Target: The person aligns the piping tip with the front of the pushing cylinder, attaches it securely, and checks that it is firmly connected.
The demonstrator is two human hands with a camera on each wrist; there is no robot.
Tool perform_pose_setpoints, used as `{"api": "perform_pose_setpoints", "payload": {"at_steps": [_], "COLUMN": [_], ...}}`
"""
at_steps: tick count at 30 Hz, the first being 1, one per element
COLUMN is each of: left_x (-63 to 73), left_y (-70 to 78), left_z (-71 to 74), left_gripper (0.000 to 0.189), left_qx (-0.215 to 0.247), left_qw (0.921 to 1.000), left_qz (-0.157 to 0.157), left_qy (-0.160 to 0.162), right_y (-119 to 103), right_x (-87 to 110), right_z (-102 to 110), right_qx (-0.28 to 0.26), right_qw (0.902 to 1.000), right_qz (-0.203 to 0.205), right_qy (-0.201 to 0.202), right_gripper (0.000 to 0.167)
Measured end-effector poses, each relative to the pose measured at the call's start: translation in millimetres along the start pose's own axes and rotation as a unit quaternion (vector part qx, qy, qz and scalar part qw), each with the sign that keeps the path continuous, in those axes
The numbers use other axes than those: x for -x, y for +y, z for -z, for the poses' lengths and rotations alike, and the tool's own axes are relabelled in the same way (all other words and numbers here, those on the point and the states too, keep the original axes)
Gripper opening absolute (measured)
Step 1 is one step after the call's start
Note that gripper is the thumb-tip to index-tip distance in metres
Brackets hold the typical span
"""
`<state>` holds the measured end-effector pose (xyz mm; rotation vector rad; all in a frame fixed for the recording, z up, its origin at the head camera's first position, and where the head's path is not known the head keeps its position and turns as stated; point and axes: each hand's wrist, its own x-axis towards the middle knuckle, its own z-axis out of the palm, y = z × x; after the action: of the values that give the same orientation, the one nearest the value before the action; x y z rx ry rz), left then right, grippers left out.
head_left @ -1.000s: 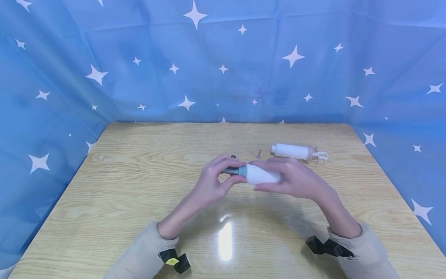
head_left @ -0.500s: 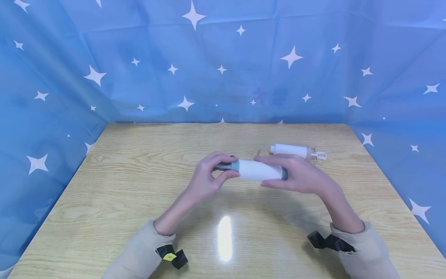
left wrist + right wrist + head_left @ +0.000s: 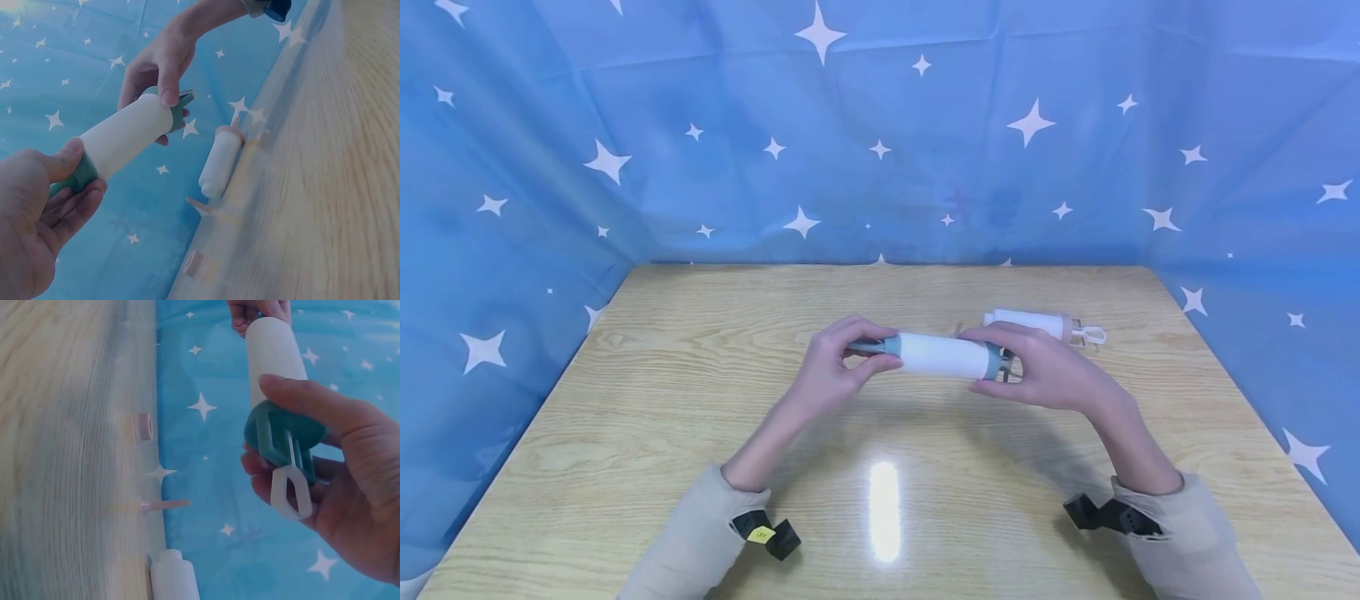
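Note:
A white icing syringe [image 3: 943, 356] with teal collars at both ends is held above the table, lying nearly level between the two hands. My left hand [image 3: 827, 367] pinches the teal nozzle end [image 3: 84, 174] between thumb and fingers. My right hand [image 3: 1048, 367] grips the other end, its thumb on the white barrel [image 3: 275, 356] beside the teal collar. From that collar a teal frame [image 3: 269, 434] and a white pull loop [image 3: 290, 509] stick out toward the palm. Part of the nozzle is hidden by the left fingers.
Behind the right hand, a second white syringe [image 3: 1026, 319] with a pinkish collar lies on the wooden table [image 3: 700, 333]. Near it are a small pink nozzle [image 3: 165, 505] and a pink ring [image 3: 144, 427]. A blue star-patterned curtain [image 3: 880, 100] surrounds the table.
The syringe has moved slightly left and away from me, along with my left hand. More of its right end shows, where my right hand now holds it nearer the teal collar.

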<state>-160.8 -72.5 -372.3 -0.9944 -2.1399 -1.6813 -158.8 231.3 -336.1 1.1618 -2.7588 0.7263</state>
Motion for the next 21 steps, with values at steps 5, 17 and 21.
{"api": "perform_pose_setpoints", "payload": {"at_steps": [5, 17, 21], "left_x": [-0.9, -0.4, -0.2], "left_y": [-3.5, -18.3, -24.4], "left_z": [7.9, 26.6, 28.1], "left_gripper": [0.028, 0.034, 0.037], "left_qx": [-0.012, -0.015, -0.025], "left_qw": [0.9994, 0.9863, 0.9801], "left_qz": [0.026, 0.100, 0.097], "left_qy": [-0.019, -0.130, -0.171], "right_y": [3.2, 3.5, 4.9], "right_x": [-0.7, -8.5, -9.2], "right_z": [-3.1, -18.8, -25.0], "right_qx": [-0.010, -0.023, -0.027], "right_qw": [0.9999, 0.9989, 0.9981], "right_qz": [0.009, -0.022, -0.024], "right_qy": [0.003, -0.036, -0.050], "right_gripper": [0.060, 0.056, 0.054]}}
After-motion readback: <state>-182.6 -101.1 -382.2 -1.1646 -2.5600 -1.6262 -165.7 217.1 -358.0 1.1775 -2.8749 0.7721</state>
